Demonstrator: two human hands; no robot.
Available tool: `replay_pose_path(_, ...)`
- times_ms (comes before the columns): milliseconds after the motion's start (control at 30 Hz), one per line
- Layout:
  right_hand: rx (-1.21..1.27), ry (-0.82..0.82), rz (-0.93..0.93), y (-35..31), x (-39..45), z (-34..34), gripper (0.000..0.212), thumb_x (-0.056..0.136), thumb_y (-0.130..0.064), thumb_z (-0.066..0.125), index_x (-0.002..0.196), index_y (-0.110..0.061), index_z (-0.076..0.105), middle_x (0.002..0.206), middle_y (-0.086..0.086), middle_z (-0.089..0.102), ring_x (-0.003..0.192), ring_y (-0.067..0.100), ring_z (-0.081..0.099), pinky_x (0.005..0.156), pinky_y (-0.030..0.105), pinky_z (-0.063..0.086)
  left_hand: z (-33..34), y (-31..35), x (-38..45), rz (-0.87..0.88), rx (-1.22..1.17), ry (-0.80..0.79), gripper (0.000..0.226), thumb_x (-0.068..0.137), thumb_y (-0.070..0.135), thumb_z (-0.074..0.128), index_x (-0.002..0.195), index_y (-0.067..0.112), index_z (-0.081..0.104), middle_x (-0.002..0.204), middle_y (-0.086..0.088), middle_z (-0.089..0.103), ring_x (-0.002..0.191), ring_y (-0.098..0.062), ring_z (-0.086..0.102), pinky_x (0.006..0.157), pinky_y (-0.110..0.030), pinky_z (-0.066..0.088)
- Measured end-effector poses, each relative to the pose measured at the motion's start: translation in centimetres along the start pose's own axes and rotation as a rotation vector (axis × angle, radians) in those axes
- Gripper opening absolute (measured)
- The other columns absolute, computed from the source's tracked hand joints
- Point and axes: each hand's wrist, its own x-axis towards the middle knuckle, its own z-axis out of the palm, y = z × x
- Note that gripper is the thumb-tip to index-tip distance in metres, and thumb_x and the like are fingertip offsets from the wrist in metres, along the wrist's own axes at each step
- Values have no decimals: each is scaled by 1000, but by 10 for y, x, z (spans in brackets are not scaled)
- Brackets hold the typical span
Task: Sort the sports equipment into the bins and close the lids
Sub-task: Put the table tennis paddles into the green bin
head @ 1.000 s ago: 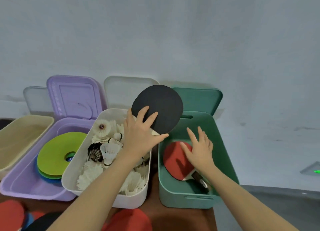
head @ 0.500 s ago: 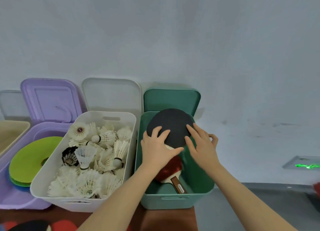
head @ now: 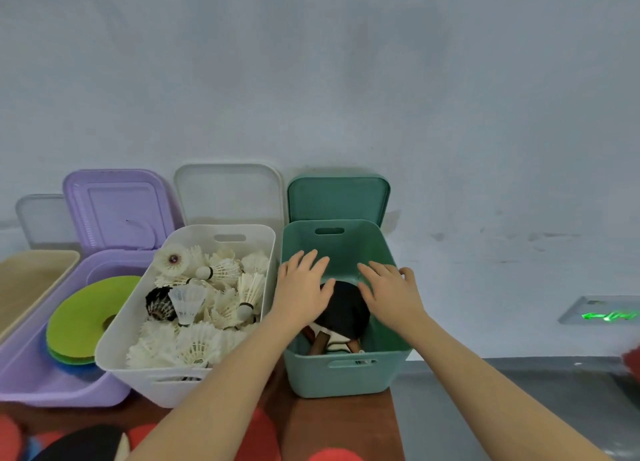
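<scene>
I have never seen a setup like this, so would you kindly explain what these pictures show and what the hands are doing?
There is no robot here: a person sorts sports gear with bare hands, and a wide-angle camera worn on the head looks forward and down at them. Open bins stand in a row on a brown table, lids propped behind them. The purple bin holds flat discs, the white bin shuttlecocks, the green bin table tennis paddles. The left hand and right hand reach into the green bin with straight fingers over the black paddle; neither grips it. More paddles lie at the picture's bottom edge.
</scene>
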Motion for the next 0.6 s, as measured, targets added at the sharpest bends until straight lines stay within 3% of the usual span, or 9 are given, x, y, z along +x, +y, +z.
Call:
replay_pose_path(167,81,146,-84,-15,-22,-20,38,98,-32,38,133,-21,48,129,-4,56,116,21,51,94,36,34,-29,-5,-35,58,48,84,48,96,38,39,142,23,36,150,0,31,138,-20,22,109,-35,15)
replay_pose_path(333,235,314,-182,-46,-51,-26,30,88,-26,48,110,-13,65,107,3,66,95,26,61,80,39,46,-52,-17,-84,-18,35,161,46,89,37,42,128,16,54,134,-6,51,125,-28,43,100,-42,29)
replay_pose_path(500,314,291,-317,-87,-81,-18,27,84,-22,48,102,-11,65,99,4,65,87,27,60,72,37,48,-61,-37,-148,-149,75,196,48,79,38,37,108,14,66,113,-9,64,102,-32,60,82,-45,44)
replay_pose_path(600,349,257,-367,-114,-97,-12,29,84,-23,46,101,-10,65,94,5,64,80,28,59,68,37,46,-62,-54,-181,-222,73,139,52,78,40,35,110,12,66,115,-10,64,104,-32,59,84,-46,43)
